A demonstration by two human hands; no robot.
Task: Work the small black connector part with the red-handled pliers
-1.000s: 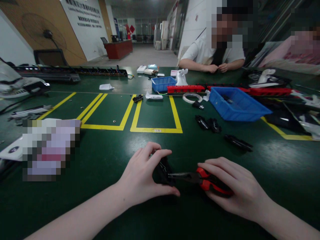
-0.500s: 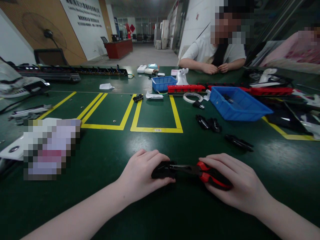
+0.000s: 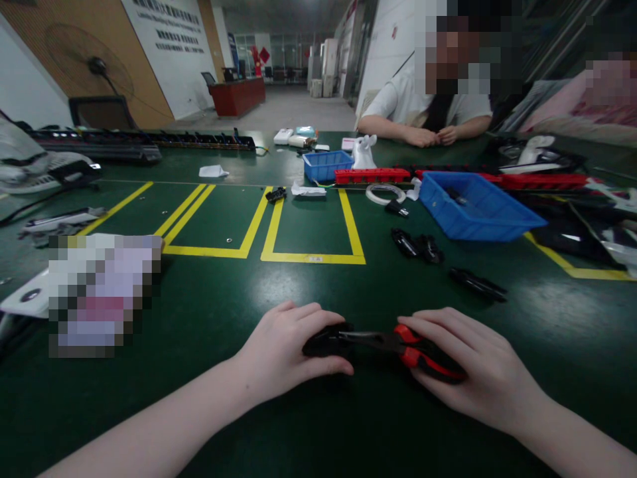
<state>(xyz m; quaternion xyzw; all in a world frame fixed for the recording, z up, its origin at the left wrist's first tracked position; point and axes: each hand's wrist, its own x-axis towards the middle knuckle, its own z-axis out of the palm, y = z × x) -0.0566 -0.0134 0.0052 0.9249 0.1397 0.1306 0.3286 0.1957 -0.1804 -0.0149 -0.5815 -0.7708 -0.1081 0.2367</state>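
Note:
My left hand (image 3: 293,345) is closed round a glossy black plastic part (image 3: 326,340), low over the green table. Red-and-black needle-nose pliers (image 3: 411,348) lie in my right hand (image 3: 468,365), its fingers wrapped round the handles. The pliers' long jaws point left and meet the right end of the black part. Whether the tips grip it or sit inside it, I cannot tell. Farther off to the right lie similar black parts, one alone (image 3: 478,284) and a pair (image 3: 417,245) side by side.
A large blue bin (image 3: 482,222) stands at right, a smaller blue bin (image 3: 327,166) farther back. Red strips (image 3: 372,176) and a tape roll (image 3: 385,194) lie nearby. Yellow tape (image 3: 313,258) marks the table (image 3: 223,299). A blurred-out flat object (image 3: 107,292) lies left. Another person's hands (image 3: 435,136) rest opposite.
Both hands keep their hold on the black part and the pliers. The pliers and right hand sit very slightly lower and farther right; my left thumb has shifted a little.

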